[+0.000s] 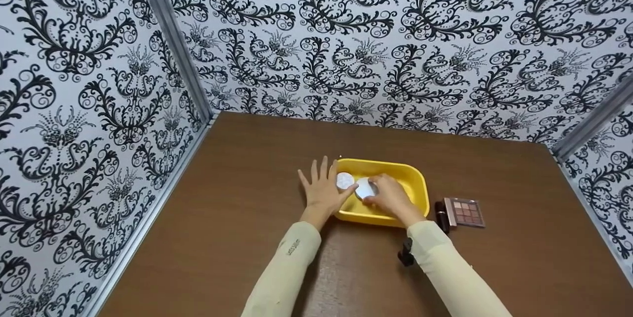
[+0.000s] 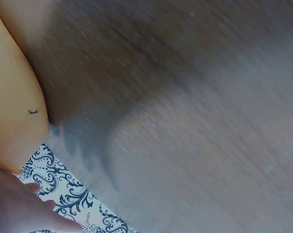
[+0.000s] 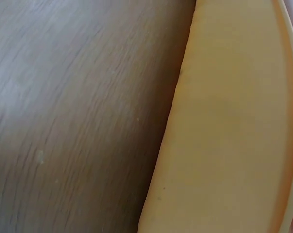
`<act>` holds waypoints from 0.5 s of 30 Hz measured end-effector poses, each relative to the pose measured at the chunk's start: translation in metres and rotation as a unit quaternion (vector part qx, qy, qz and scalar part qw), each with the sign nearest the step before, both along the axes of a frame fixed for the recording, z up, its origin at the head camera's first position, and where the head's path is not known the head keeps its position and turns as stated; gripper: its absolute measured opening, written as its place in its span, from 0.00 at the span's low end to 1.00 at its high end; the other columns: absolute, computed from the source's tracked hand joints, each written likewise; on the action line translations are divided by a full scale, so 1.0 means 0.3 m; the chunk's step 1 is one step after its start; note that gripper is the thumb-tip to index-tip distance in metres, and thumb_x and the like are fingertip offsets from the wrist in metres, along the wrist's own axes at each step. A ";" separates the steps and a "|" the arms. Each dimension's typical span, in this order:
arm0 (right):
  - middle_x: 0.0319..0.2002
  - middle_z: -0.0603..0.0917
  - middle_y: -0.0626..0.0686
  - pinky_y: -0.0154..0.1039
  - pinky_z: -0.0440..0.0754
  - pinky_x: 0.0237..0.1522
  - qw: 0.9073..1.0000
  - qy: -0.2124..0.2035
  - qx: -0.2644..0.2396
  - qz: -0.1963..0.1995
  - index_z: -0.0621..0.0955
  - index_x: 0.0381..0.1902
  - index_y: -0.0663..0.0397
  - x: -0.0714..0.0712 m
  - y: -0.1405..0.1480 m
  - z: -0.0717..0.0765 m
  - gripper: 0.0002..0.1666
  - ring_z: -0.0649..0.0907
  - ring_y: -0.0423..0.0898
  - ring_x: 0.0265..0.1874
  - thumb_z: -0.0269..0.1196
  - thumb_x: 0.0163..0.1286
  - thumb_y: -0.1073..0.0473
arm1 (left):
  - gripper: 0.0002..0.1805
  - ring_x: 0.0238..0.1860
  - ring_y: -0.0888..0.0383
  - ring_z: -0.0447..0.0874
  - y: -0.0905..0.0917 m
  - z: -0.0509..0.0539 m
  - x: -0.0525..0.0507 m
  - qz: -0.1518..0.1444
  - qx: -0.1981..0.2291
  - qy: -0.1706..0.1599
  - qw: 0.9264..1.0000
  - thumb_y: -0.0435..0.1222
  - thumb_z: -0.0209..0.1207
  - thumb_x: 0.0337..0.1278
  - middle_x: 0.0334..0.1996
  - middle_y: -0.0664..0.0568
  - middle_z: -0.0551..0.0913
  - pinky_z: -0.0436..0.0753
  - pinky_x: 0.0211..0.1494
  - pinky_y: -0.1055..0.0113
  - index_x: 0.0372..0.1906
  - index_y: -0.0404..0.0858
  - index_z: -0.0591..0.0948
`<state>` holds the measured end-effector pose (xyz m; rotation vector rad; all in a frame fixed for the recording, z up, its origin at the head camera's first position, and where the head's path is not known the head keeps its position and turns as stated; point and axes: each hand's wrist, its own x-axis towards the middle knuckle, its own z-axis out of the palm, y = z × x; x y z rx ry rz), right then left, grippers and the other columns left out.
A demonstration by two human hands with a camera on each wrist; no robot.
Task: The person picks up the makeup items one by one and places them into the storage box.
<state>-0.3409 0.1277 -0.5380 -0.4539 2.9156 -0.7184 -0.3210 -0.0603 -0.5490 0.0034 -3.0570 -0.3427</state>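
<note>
A yellow plastic tray (image 1: 373,219) stands on the table; its outer wall (image 3: 229,116) fills the right side of the right wrist view. Inside it, my right hand (image 1: 393,198) pinches a white round disc (image 1: 365,189) between thumb and fingers. A second white round disc (image 1: 344,180) with a faintly patterned top lies by the tray's left end. My left hand (image 1: 322,192) is spread over the left rim, thumb pointing toward the held disc. Part of that hand also shows at the lower left of the left wrist view, beside the tray wall (image 2: 15,92).
Just right of the tray, a dark tube (image 1: 441,216) lies alongside an eyeshadow palette (image 1: 466,212). The brown wooden table (image 1: 237,183) is bordered by patterned panels (image 1: 346,60) at the back and sides. A small black object (image 1: 406,252) sits at the right wrist.
</note>
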 end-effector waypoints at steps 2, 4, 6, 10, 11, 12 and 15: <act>0.54 0.83 0.63 0.54 0.78 0.58 1.000 0.007 0.006 0.005 0.81 0.58 0.65 0.000 -0.004 -0.002 0.34 0.80 0.57 0.52 0.75 0.57 0.53 | 0.52 0.82 0.44 0.41 -0.002 0.001 0.000 0.001 0.001 0.002 1.000 0.77 0.38 0.56 0.82 0.51 0.47 0.39 0.77 0.31 0.81 0.53 0.51; 0.53 0.84 0.63 0.53 0.79 0.57 1.000 0.015 0.011 0.009 0.81 0.57 0.64 0.001 -0.007 -0.004 0.33 0.81 0.56 0.50 0.75 0.57 0.53 | 0.53 0.82 0.44 0.40 -0.005 0.002 0.000 0.001 0.001 -0.002 1.000 0.77 0.38 0.56 0.82 0.51 0.46 0.37 0.77 0.31 0.81 0.53 0.50; 0.52 0.84 0.62 0.53 0.80 0.55 1.000 0.023 0.015 0.012 0.82 0.57 0.64 0.000 -0.008 -0.006 0.32 0.81 0.56 0.48 0.75 0.58 0.52 | 0.52 0.82 0.44 0.40 -0.005 0.003 0.001 0.001 0.001 -0.002 1.000 0.77 0.38 0.57 0.82 0.51 0.45 0.36 0.77 0.31 0.81 0.53 0.50; 0.51 0.85 0.62 0.52 0.80 0.53 0.999 0.028 0.021 0.010 0.82 0.56 0.64 -0.004 -0.010 -0.008 0.32 0.81 0.55 0.47 0.75 0.58 0.51 | 0.53 0.82 0.44 0.41 -0.004 0.004 0.004 -0.001 -0.002 -0.001 1.000 0.77 0.37 0.57 0.82 0.51 0.45 0.37 0.77 0.31 0.81 0.52 0.50; 0.51 0.85 0.62 0.52 0.80 0.53 0.999 0.028 0.023 0.009 0.82 0.56 0.64 -0.005 -0.010 -0.009 0.33 0.81 0.55 0.47 0.75 0.58 0.50 | 0.53 0.82 0.44 0.41 -0.003 0.004 0.005 0.000 -0.003 -0.001 1.000 0.77 0.37 0.57 0.82 0.51 0.45 0.37 0.77 0.31 0.81 0.52 0.49; 0.51 0.84 0.62 0.52 0.80 0.54 0.999 0.025 0.025 0.006 0.81 0.57 0.63 -0.005 -0.010 -0.009 0.33 0.81 0.55 0.48 0.75 0.58 0.50 | 0.53 0.82 0.44 0.41 -0.003 0.004 0.005 0.000 -0.003 -0.001 1.000 0.77 0.37 0.57 0.82 0.51 0.45 0.37 0.77 0.31 0.81 0.52 0.49; 0.52 0.83 0.62 0.52 0.80 0.56 0.999 0.031 0.028 0.002 0.81 0.58 0.64 -0.004 -0.009 -0.009 0.35 0.81 0.56 0.49 0.75 0.58 0.49 | 0.53 0.82 0.44 0.40 0.000 0.003 0.006 -0.001 0.000 0.001 1.000 0.77 0.37 0.57 0.82 0.51 0.45 0.36 0.77 0.31 0.81 0.53 0.49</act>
